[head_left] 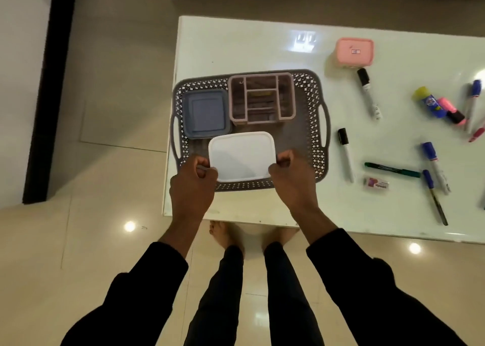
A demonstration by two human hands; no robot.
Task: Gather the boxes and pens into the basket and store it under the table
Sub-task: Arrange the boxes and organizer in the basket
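Both hands [193, 185] [291, 180] grip white box [241, 157] over basket [309, 125]; labels seemingly unreadable.

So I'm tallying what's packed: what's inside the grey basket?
A blue lidded box, a pink divided organizer and a white lidded box gripped by both hands. Their lids hide any contents.

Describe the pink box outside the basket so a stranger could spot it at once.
Start at the grey basket on the white table. Look past its far right corner: the pink box sits alone on the tabletop, lid closed. It is the only box outside the basket, with a small label on top.
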